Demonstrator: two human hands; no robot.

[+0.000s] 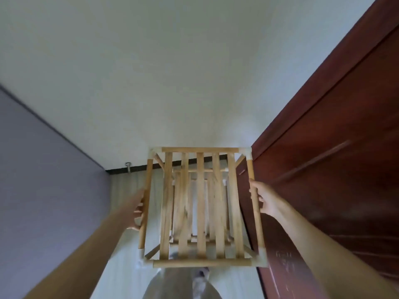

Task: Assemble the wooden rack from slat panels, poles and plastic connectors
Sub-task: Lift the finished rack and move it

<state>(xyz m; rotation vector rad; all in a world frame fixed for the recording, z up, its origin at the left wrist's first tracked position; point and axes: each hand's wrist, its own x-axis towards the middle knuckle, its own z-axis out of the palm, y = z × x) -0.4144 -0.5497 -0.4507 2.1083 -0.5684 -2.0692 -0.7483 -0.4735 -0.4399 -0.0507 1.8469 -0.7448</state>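
I look straight down through the wooden rack (200,203), which stands or hangs upright in front of me. Its top slat panel has several light wooden slats, round poles on all sides and white plastic connectors (246,152) at the corners. Lower shelves show blurred beneath the top one. My left hand (138,212) grips the left side pole (146,199) near its middle. My right hand (262,197) is wrapped around the right side pole (255,203). Whether the rack's feet touch the floor is hidden.
A dark red wooden door (323,169) stands close on the right of the rack. A grey-purple wall (43,169) runs along the left, a white wall (172,72) ahead. Pale floor (127,255) lies below, with my legs (181,283) at the bottom edge.
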